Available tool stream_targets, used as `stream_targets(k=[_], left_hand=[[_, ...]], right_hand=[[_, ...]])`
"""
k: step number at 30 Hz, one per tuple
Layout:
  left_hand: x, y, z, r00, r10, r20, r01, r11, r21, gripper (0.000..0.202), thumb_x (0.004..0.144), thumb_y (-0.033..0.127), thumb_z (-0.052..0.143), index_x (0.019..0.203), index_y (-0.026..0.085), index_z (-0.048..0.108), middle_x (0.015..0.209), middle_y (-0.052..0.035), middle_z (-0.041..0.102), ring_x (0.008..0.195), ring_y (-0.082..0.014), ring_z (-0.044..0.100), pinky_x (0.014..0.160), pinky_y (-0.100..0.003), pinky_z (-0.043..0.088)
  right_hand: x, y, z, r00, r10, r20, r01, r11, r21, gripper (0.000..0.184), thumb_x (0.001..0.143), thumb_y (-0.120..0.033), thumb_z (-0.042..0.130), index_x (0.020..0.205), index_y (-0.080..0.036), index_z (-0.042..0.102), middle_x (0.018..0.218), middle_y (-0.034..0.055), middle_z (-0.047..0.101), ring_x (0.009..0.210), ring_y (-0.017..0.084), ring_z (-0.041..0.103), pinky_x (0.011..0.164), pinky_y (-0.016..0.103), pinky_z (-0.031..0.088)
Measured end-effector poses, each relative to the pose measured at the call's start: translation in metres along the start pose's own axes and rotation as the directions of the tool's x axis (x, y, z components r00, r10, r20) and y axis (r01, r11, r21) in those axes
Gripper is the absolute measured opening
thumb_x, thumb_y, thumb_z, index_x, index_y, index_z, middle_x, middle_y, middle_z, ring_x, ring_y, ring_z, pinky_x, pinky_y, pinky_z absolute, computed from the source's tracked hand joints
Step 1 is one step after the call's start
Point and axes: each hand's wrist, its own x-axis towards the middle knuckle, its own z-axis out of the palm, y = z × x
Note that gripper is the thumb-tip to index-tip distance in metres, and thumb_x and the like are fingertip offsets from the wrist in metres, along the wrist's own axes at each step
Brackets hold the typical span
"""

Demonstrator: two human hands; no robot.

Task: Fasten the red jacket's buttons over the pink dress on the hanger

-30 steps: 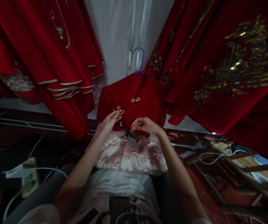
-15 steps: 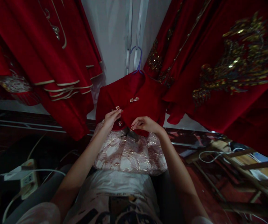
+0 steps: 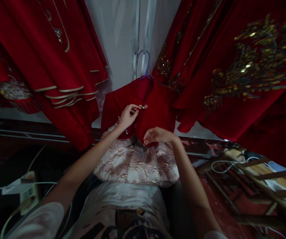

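Observation:
A short red jacket [image 3: 159, 99] hangs from a purple hanger [image 3: 147, 64] before me, with pale brocade fabric [image 3: 135, 162] below it across my lap. On its upper front, a flower-shaped beaded clasp [image 3: 143, 107] joins the two edges. My left hand [image 3: 128, 117] is closed in a pinch, its fingertips at the left end of this clasp. Lower down, my right hand [image 3: 157, 135] has its fingers curled together on a small beaded fastener [image 3: 145, 142] at the lower front edge. Another beaded ornament [image 3: 126, 131] shows on the left panel, below my left wrist.
Red garments with pale trim [image 3: 70, 66] hang at left, and a red garment with gold sequins [image 3: 252, 63] hangs at right. A power strip [image 3: 29, 194] with cables lies at lower left. A wooden rack [image 3: 257, 186] stands at lower right.
My left hand has moved up and right, from an ornament on the left panel to the upper clasp. My right hand has shifted slightly down and right with the small fastener.

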Motion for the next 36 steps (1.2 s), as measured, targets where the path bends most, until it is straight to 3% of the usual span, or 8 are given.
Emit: stream_targets(k=[6,17,23,25,29,30,33,36], left_hand=[[0.025,0.028,-0.003,0.935,0.274,0.225,-0.354,0.762,0.542,0.023,0.088,0.031,0.055,0.107,0.02,0.062,0.104,-0.009,0.052,0.104,-0.0241,0.049,0.087,-0.039,0.048],[0.046,0.038,-0.01,0.807,0.354,0.472,-0.581,0.616,0.532,0.016,0.086,0.032,0.057,0.089,0.017,0.062,0.1,-0.0072,0.06,0.099,-0.0234,0.051,0.088,-0.04,0.042],[0.055,0.03,-0.011,0.733,0.431,0.526,-0.678,0.53,0.51,0.017,0.092,0.028,0.045,0.093,0.017,0.059,0.08,-0.0029,0.063,0.082,-0.017,0.058,0.098,-0.038,0.038],[0.055,0.028,-0.011,0.713,0.444,0.542,-0.7,0.484,0.525,0.023,0.095,0.028,0.039,0.094,0.017,0.059,0.079,-0.0031,0.064,0.081,-0.0159,0.06,0.102,-0.037,0.037],[0.051,0.039,-0.013,0.789,0.33,0.519,-0.613,0.483,0.625,0.038,0.099,0.035,0.026,0.104,0.013,0.057,0.085,-0.0088,0.068,0.078,-0.0183,0.064,0.087,-0.036,0.045],[0.049,0.044,-0.014,0.814,0.261,0.519,-0.576,0.478,0.663,0.042,0.099,0.036,0.023,0.108,0.012,0.056,0.085,-0.0107,0.069,0.076,-0.02,0.065,0.081,-0.036,0.047],[0.045,0.059,-0.016,0.835,-0.012,0.55,-0.501,0.394,0.77,0.046,0.097,0.035,0.025,0.107,0.009,0.061,0.086,-0.0164,0.071,0.077,-0.026,0.068,0.071,-0.036,0.047],[0.044,0.063,-0.021,0.81,-0.305,0.501,-0.426,0.279,0.86,0.035,0.091,0.025,0.038,0.097,0.01,0.069,0.095,-0.0191,0.071,0.093,-0.0293,0.067,0.077,-0.037,0.047]], right_hand=[[-0.005,-0.003,-0.005,0.995,0.083,0.049,-0.081,0.996,-0.031,0.029,0.069,-0.03,0.072,0.091,-0.013,0.068,0.085,0.0068,0.074,0.079,0.014,0.068,0.072,0.025,0.052],[-0.007,-0.001,-0.009,0.996,0.078,0.047,-0.076,0.996,-0.056,0.027,0.072,-0.029,0.07,0.093,-0.014,0.067,0.089,0.0064,0.073,0.08,0.014,0.067,0.074,0.027,0.051],[-0.007,-0.003,-0.009,0.974,-0.069,-0.218,0.037,0.988,-0.147,0.025,0.079,-0.035,0.065,0.097,-0.017,0.066,0.097,0.0068,0.069,0.09,0.016,0.065,0.086,0.034,0.052],[-0.005,-0.007,-0.01,0.879,-0.193,-0.436,0.071,0.957,-0.282,0.028,0.078,-0.034,0.067,0.1,-0.018,0.065,0.107,0.009,0.065,0.104,0.02,0.06,0.093,0.04,0.049],[0.019,-0.027,-0.014,0.418,-0.439,-0.795,0.074,0.889,-0.452,0.036,0.08,-0.036,0.065,0.111,-0.019,0.059,0.123,0.014,0.055,0.125,0.026,0.046,0.107,0.047,0.038],[0.029,-0.034,-0.014,0.356,-0.466,-0.81,0.14,0.883,-0.447,0.036,0.084,-0.039,0.058,0.115,-0.019,0.057,0.127,0.014,0.053,0.125,0.024,0.046,0.107,0.045,0.039],[0.065,-0.054,-0.012,0.483,-0.467,-0.741,0.348,0.879,-0.326,0.052,0.09,-0.054,0.042,0.129,-0.02,0.046,0.132,0.0132,0.053,0.124,0.022,0.05,0.107,0.041,0.04],[0.091,-0.063,-0.008,0.551,-0.27,-0.79,0.127,0.962,-0.24,0.08,0.085,-0.064,0.044,0.14,-0.007,0.032,0.144,0.0234,0.039,0.138,0.03,0.034,0.112,0.046,0.029]])
